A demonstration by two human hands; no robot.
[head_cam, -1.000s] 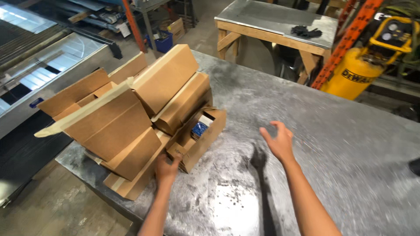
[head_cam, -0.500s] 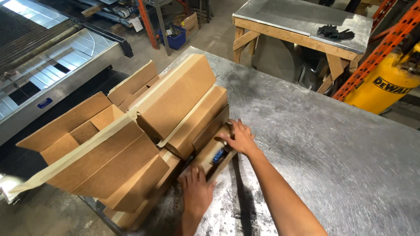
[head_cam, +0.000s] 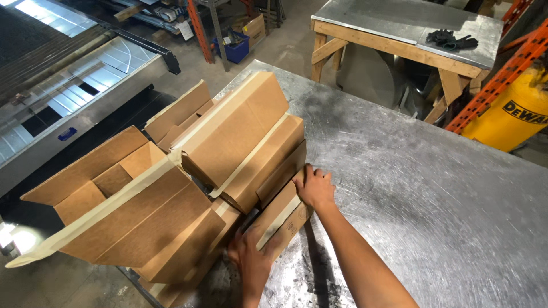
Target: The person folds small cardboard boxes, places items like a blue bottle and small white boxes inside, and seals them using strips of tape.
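Pressing: both bare hands are laid against one small cardboard box (head_cam: pixel 282 219) at the near left part of the metal table (head_cam: pixel 411 188).
Right hand: the right hand (head_cam: pixel 313 187) lies flat on the far end of the small box, fingers close together and bent over its upper edge, thumb tucked along the side; it grips nothing, only pushes on the cardboard.
Left hand: the left hand (head_cam: pixel 251 259) is at the near end of the same box, fingers slightly spread and curled up against the box's near face and the flap beside it; whether the fingertips hook under an edge cannot be told.
Small box: it lies on the table top, tilted, its pale tape strip facing up, wedged against the pile of larger boxes to its left.
Pile: several flattened and half-open brown cartons (head_cam: pixel 234 142) lean on one another, with pale tape along their edges; the largest open carton (head_cam: pixel 114 199) hangs out past the table's left edge.
Far: a wooden-legged bench (head_cam: pixel 399 34) with a metal top stands beyond the table, a pair of black gloves (head_cam: pixel 451 40) lying on it.
Far right: a yellow tank (head_cam: pixel 514 117) stands beside an orange rack upright (head_cam: pixel 491 85).
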